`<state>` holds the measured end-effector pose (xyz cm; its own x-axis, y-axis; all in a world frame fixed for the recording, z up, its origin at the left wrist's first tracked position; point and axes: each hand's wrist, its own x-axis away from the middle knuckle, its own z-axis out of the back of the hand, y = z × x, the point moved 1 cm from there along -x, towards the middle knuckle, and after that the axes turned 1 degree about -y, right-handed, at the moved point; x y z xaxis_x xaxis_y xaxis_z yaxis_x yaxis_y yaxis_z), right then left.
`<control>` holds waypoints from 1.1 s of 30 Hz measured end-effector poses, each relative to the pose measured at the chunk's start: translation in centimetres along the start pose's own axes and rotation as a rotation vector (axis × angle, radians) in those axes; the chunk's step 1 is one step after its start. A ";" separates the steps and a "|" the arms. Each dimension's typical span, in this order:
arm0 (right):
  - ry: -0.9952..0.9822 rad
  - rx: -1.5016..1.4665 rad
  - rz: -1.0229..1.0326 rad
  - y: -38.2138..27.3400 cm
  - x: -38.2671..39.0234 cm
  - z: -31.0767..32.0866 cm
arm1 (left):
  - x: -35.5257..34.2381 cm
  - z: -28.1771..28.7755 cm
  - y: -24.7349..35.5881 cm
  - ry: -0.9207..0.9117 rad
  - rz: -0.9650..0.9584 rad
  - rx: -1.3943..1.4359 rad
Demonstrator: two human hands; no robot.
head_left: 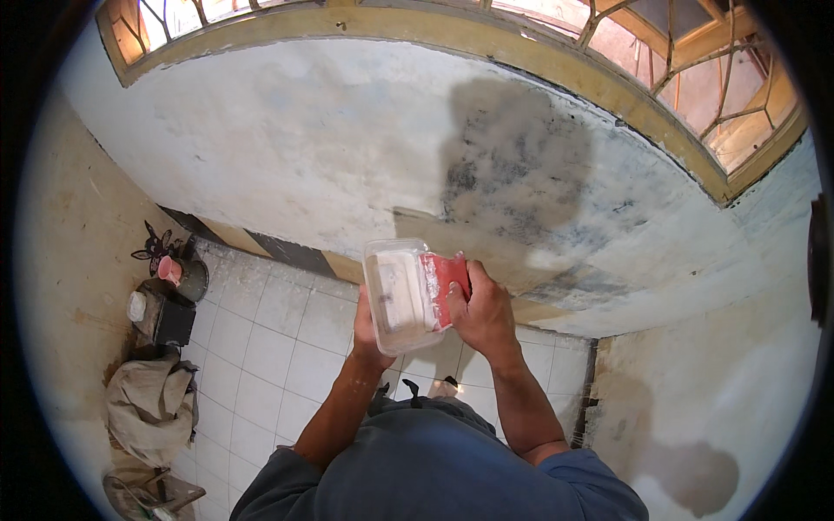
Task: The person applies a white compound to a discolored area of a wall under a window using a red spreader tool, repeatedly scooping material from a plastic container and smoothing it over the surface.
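My left hand is closed around the side and underside of a clear plastic tub, its fingers mostly hidden behind it. Inside the tub lies white paste, smeared over the bottom and walls. A flat red scraper is gripped in my right hand, with the thumb pressed on its face. White paste coats the scraper's left edge, which meets the right rim of the tub. Both are held in front of my body, above the floor.
Ahead rises a patchy white wall with dark stains, below a yellow-framed window with a metal grille. At left on the white tiled floor stand a dark pot, a black box and a draped beige cloth.
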<state>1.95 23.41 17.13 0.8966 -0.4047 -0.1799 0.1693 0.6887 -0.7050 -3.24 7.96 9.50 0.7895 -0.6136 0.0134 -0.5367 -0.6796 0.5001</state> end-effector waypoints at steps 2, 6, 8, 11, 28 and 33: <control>-0.019 0.006 -0.031 0.3 -0.3 0.0 | 0.0 -0.6 0.2 -0.029 0.018 -0.010; -0.010 -0.106 -0.036 2.5 -0.8 -0.5 | 0.1 -1.0 0.7 -0.090 0.081 -0.042; -0.045 -0.158 -0.050 3.5 -1.2 -0.4 | -0.2 -0.9 0.8 -0.084 0.110 0.007; -0.095 -0.290 -0.065 5.2 -1.5 -0.7 | -0.5 -1.1 0.8 -0.084 0.140 0.022; -0.139 -0.907 -0.224 9.8 -0.7 -2.8 | -1.2 -0.4 -0.2 0.005 0.264 -0.050; -0.131 -1.114 -0.313 11.1 -0.1 -2.7 | -1.5 -1.2 -1.6 -0.001 0.275 -0.079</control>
<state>2.59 29.44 7.48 0.9256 -0.3535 0.1353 -0.0040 -0.3667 -0.9303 -3.15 10.45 9.76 0.6168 -0.7712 0.1573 -0.7062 -0.4540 0.5433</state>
